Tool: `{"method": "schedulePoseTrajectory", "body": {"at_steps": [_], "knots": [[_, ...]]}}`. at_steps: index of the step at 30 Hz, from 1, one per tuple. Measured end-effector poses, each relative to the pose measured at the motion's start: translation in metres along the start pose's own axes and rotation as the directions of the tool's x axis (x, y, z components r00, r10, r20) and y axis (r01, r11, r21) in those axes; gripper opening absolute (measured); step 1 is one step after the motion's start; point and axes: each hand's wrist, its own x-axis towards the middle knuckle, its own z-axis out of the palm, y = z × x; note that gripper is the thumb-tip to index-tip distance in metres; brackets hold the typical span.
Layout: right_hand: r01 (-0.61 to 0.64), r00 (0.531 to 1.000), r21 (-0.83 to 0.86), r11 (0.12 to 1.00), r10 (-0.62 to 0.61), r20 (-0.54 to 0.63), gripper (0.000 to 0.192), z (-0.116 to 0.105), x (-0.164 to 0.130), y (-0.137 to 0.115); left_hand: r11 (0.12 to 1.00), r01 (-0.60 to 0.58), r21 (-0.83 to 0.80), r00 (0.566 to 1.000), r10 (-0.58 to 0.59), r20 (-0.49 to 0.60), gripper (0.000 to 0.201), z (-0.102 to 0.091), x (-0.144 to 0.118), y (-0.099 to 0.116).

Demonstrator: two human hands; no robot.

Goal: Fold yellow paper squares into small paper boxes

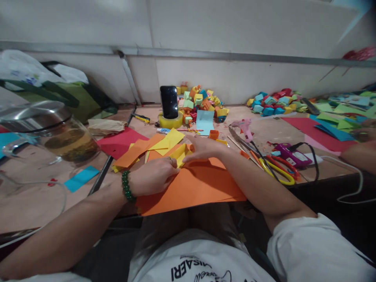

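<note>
A folded piece of yellow paper is held between my two hands above a large orange sheet. My left hand, with a green bead bracelet at the wrist, has its fingers curled at the paper's near left edge. From the far right side, my right hand grips the same paper with thumb and fingers bent round it. Loose yellow strips and an orange strip lie just beyond my left hand. A small orange folded piece sits past my right hand.
A phone stands on a yellow tape roll before heaped paper pieces. To the right lie a pink glue gun, yellow-handled scissors and a purple power strip. A glass jug stands left. Another person's arm is at far right.
</note>
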Motion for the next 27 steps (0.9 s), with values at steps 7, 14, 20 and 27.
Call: {"method": "schedulePoseTrajectory", "body": {"at_steps": [7, 14, 20, 27], "knots": [[0.071, 0.993, 0.051, 0.996, -0.075, 0.091, 0.067, -0.005, 0.007, 0.013, 1.0, -0.009, 0.019, 1.0, 0.01, -0.028, 0.023, 0.002, -0.001, -0.001], [0.015, 0.998, -0.039, 0.999, -0.013, 0.065, 0.083, -0.004, -0.001, -0.004, 0.997, 0.017, 0.073, 1.0, -0.016, -0.012, 0.02, 0.0, 0.0, 0.003], [-0.026, 0.997, -0.029, 0.999, 0.028, 0.076, 0.066, 0.001, 0.011, 0.015, 0.999, -0.022, 0.033, 0.999, 0.024, -0.046, 0.017, 0.003, -0.003, 0.0], [-0.049, 0.996, -0.046, 0.998, 0.053, 0.078, 0.065, -0.002, 0.008, 0.013, 0.999, 0.041, -0.018, 0.987, -0.044, -0.157, 0.02, 0.01, 0.002, -0.012]]}}
